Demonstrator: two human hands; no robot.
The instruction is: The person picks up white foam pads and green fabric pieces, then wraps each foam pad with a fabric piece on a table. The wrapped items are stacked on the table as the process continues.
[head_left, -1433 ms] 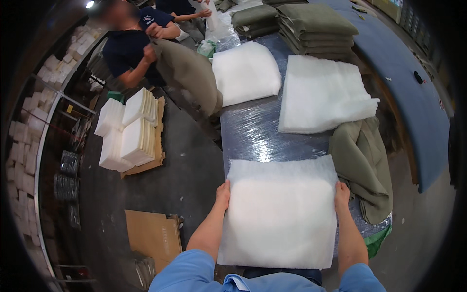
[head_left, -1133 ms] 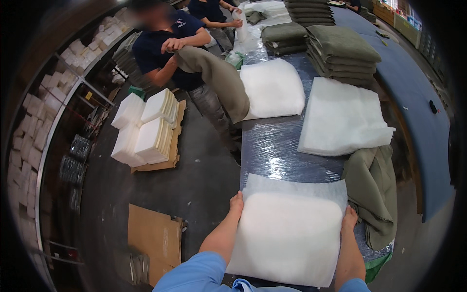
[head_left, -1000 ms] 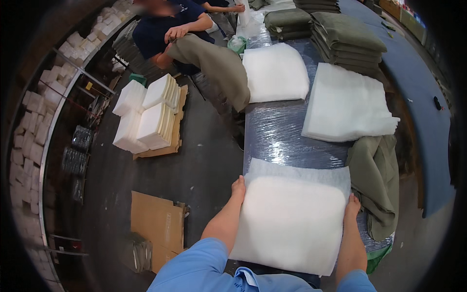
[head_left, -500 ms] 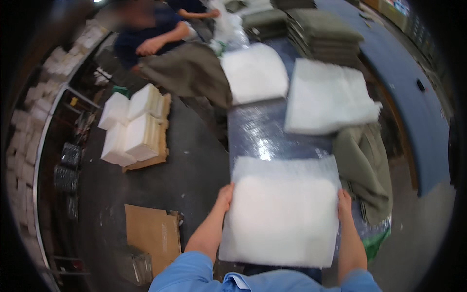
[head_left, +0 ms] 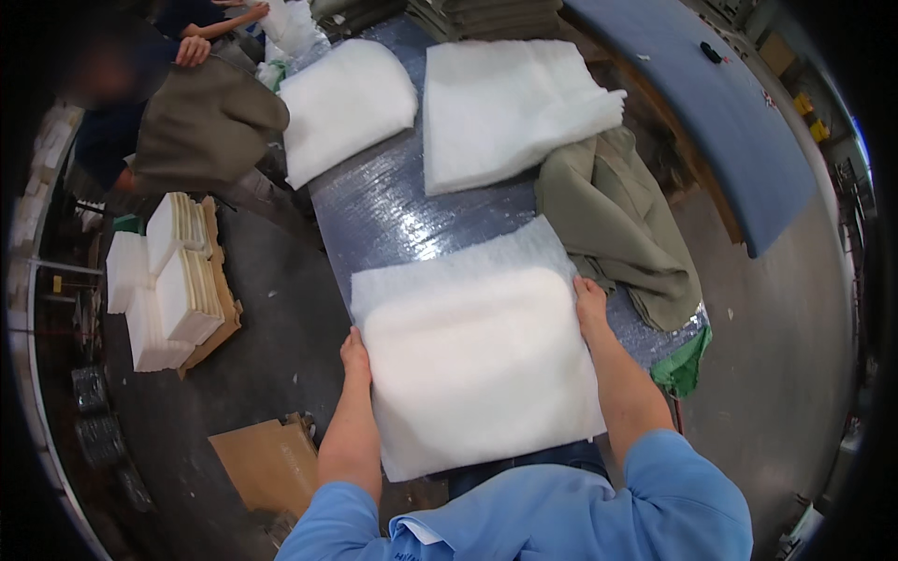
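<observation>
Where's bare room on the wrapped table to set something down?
Main patch of grey-blue, plastic-wrapped table: between the domed white padding, the folded white fibre sheets and the rectangular white pad held by the left hand and right hand. A smaller sliver borders the crumpled olive fabric and right forearm. Crowded: right side, where fibre sheets and olive fabric meet.

White blocks point(head_left: 190, 292) above dark floor point(head_left: 271, 313)
They stand on brown cardboard point(head_left: 217, 332) (a flat brown piece point(head_left: 267, 460) lies nearby); a blue-topped table point(head_left: 730, 140) stretches off right.
</observation>
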